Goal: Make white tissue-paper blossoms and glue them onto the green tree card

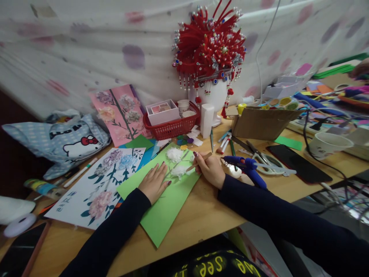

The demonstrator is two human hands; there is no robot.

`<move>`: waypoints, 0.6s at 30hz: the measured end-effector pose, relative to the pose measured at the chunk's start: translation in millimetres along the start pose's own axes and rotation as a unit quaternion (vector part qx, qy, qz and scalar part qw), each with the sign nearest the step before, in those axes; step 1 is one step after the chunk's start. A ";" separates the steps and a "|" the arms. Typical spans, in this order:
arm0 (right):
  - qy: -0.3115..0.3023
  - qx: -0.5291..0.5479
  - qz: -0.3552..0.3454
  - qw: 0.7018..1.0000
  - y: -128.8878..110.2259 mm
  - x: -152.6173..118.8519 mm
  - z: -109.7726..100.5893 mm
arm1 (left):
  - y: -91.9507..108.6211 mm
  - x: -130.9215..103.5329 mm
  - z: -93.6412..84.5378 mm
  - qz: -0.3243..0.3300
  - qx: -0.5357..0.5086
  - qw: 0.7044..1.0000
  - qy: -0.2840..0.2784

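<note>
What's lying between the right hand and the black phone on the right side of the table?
In the head view, the blue glue gun lies nearer the right hand, and the white-handled scissors lie nearer the black phone.

A light green sheet [165, 215] lies aslant on the table [207, 215], one corner pointing near. On its far half sits a ruffled white flower [174, 154], with a second white flower [179, 171] just nearer. A slim brown stick [191, 167] is held slantwise, its lower end by the second flower's right edge.
</note>
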State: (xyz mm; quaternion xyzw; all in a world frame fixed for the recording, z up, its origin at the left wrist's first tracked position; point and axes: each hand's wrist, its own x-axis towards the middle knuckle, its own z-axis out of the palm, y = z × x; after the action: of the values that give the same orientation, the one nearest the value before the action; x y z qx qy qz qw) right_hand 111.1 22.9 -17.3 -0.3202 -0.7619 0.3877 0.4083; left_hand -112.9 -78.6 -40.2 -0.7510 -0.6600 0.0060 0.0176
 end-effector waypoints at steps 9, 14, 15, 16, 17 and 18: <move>-0.036 -0.037 -0.071 0.996 1.4 -3.9 1.0 | -0.9 0.4 2.9 0.005 0.006 1.000 0.012; -0.021 -0.021 -0.047 0.998 2.4 -2.6 2.7 | 1.4 0.1 -0.6 0.001 0.004 1.000 -0.001; -0.010 -0.007 -0.034 0.999 2.8 -2.6 2.8 | 1.0 -0.1 -0.4 0.001 0.005 1.000 -0.001; 0.004 0.008 -0.021 1.000 3.2 -2.7 2.8 | 0.4 -0.4 0.1 0.002 0.005 1.000 -0.001; 0.019 0.022 -0.010 1.000 3.7 -2.9 2.5 | -0.3 -0.6 0.7 0.004 0.005 1.000 0.001; 0.035 0.034 -0.003 0.999 4.3 -3.1 2.2 | -1.0 -0.7 1.4 0.007 0.004 1.000 0.005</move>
State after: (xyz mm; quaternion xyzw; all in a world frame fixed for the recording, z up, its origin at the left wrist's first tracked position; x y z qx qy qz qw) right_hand 111.3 21.8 -22.9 -0.3174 -0.7343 0.4009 0.4465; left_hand -114.1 -79.2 -41.6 -0.7558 -0.6544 0.0046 0.0236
